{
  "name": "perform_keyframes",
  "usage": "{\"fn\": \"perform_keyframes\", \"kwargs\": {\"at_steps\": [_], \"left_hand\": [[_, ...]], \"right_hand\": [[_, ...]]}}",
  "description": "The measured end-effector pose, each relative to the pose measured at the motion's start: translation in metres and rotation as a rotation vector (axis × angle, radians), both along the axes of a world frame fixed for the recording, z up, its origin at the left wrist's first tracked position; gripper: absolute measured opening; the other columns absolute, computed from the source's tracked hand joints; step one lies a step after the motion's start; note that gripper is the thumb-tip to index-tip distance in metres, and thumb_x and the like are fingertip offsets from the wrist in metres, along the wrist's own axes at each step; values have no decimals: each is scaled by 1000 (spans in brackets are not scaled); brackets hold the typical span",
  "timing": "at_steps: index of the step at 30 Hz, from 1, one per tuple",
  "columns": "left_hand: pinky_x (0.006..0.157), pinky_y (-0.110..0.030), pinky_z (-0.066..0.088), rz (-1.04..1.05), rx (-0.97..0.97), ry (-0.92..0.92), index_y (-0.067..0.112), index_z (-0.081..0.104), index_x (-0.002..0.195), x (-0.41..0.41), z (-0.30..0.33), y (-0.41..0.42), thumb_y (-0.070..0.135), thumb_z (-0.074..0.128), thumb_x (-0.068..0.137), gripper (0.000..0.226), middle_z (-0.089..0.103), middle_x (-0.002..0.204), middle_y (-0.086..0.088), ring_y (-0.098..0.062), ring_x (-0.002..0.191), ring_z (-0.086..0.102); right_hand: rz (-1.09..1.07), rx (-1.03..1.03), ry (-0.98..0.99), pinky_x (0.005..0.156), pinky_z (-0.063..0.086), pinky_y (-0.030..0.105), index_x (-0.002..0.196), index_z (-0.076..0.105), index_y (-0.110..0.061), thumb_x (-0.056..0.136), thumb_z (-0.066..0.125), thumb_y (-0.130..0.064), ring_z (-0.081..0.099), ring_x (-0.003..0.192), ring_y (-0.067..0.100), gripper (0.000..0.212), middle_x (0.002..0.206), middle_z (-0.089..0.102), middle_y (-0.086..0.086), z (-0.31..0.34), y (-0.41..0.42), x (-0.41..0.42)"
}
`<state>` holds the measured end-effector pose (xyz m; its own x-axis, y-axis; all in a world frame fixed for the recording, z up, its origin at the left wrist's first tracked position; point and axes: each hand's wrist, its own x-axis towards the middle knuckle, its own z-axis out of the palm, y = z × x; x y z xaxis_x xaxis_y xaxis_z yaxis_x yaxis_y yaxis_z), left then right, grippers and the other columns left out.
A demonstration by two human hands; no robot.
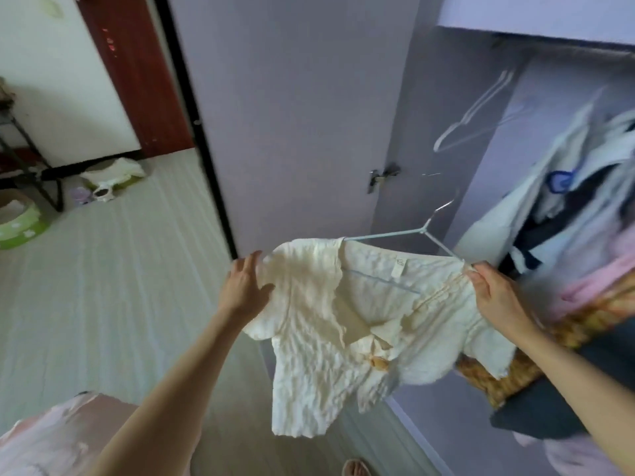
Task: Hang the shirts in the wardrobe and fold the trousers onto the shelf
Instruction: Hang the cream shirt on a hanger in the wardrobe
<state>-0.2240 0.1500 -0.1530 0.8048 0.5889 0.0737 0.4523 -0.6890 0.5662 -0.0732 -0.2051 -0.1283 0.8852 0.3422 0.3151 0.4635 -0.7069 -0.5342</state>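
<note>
Held up before the open lilac wardrobe [457,97]: a crinkled cream short-sleeved shirt [319,324] on a pale blue wire hanger [429,237], hook pointing up and right toward the wardrobe opening. Left hand [245,286] at the shirt's left shoulder, fingers [252,261] straight and spread, palm against the cloth, nothing gripped. Right hand [496,292] at the shirt's right shoulder, fingers [479,274] curled, pinching cloth and hanger end together. Small white neck label [398,267] inside the collar, printing too blurred to read. One orange button [379,362] at the front closure.

Inside the wardrobe, up near a dark rail [567,51], empty pale wire hangers [477,111], blurred. To the right, a hanging white garment with a blue emblem [560,180], emblem's wording unreadable. Below, a jumbled pile of pink, orange-patterned and dark clothes [584,304] on a wardrobe shelf, just beside the right hand.

Off left, pale striped floor [103,269], a round green pet bed [20,225], a dark red door [137,70] and a black metal stand [31,156]. Bottom left, pink cloth [58,438].
</note>
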Motion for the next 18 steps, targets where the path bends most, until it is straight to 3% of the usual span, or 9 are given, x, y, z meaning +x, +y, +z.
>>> {"fn": "perform_keyframes", "kwargs": {"at_steps": [2,4,8,10,12,14,15,17,18], "left_hand": [[103,-41,35,-148,26,-37,15,33,142,27,6,-26,19,66,84,68,38,139,-14,-33,124,42],[105,-39,33,-256,26,-61,16,31,144,55,13,-51,20,63,86,66,35,142,-11,-29,129,38],[107,-39,31,-408,79,-17,19,27,145,106,30,-92,27,57,90,63,33,145,-8,-26,133,32],[104,-40,31,-432,137,-5,22,25,145,129,43,-109,32,53,92,61,31,145,-5,-26,132,32],[104,-41,31,-443,166,-6,24,26,145,145,56,-117,33,51,92,59,30,146,-4,-26,132,31],[106,-41,29,-476,185,-46,24,27,144,168,74,-126,32,50,93,57,30,146,-5,-26,133,30],[106,-40,29,-477,189,-59,23,28,144,172,81,-127,31,50,93,57,31,146,-5,-26,133,30],[107,-39,28,-495,203,-116,22,29,144,192,101,-132,28,50,92,56,33,144,-7,-27,133,29],[108,-38,29,-501,213,-146,22,30,143,200,109,-134,27,50,92,55,34,143,-6,-27,132,30]], "right_hand": [[-25,-7,3,68,43,47,77,49,-5,95,44,-8,50,67,28,18,65,50,9,2,-11,-4],[-79,-53,30,66,42,45,74,41,-11,96,44,-13,44,66,24,23,63,41,1,7,-18,-3],[-226,-69,290,73,38,38,70,44,-7,97,43,-17,47,77,26,29,77,52,19,22,-14,7],[-277,48,440,67,35,32,66,46,-7,96,44,-16,48,72,24,31,71,50,16,31,-8,12],[-259,256,646,53,33,25,61,45,-12,96,44,-12,46,53,16,35,58,43,6,39,7,15],[-230,432,726,43,35,17,71,56,-13,96,44,-12,48,48,8,28,60,47,2,55,17,28],[-215,468,712,45,38,16,86,61,-7,97,44,-14,53,58,8,21,68,52,3,59,26,32],[-230,549,630,58,41,17,99,61,-2,97,43,-18,57,80,16,24,82,58,3,75,38,51],[-239,582,606,59,40,16,98,61,-1,98,42,-17,56,77,15,25,80,57,1,80,44,62]]}}
